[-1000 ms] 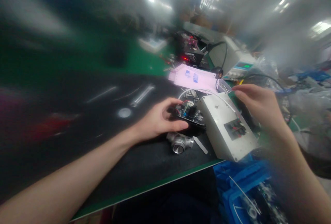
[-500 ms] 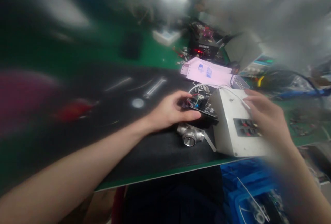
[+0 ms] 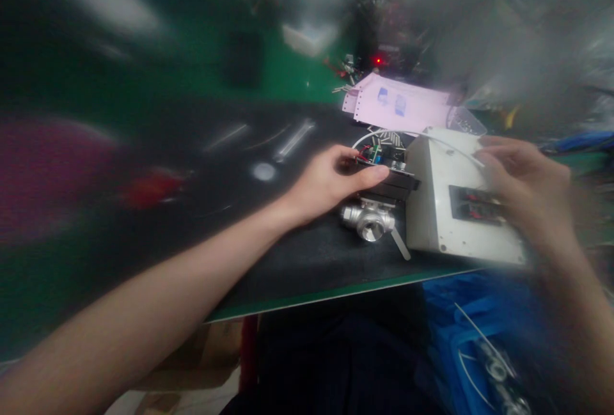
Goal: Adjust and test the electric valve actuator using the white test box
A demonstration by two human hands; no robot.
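My left hand (image 3: 333,181) is closed around a black valve actuator (image 3: 391,183), thumb along its near side. Its top is uncovered, showing a small circuit board (image 3: 377,158) with red wires. Under the actuator is a steel ball valve (image 3: 371,222) with threaded ports. A white cable (image 3: 412,133) arcs from the board over a white box (image 3: 426,210). At the box's right side, my right hand (image 3: 522,178) pinches the cable near its end; part of that hand is blurred. A black switch or terminal panel (image 3: 472,205) sits on the box's face.
Pink printed sheets (image 3: 405,105) and a clear tray (image 3: 465,122) lie behind the box. Loose metal pins (image 3: 391,139) are scattered nearby. A flat metal strip (image 3: 401,244) lies beside the valve. Below the table edge stands a blue bin (image 3: 436,338) with parts inside.
The view has tipped down, so everything sits higher in the picture. The actuator shows more of its near side and its board looks more edge-on. Both hands keep their holds.
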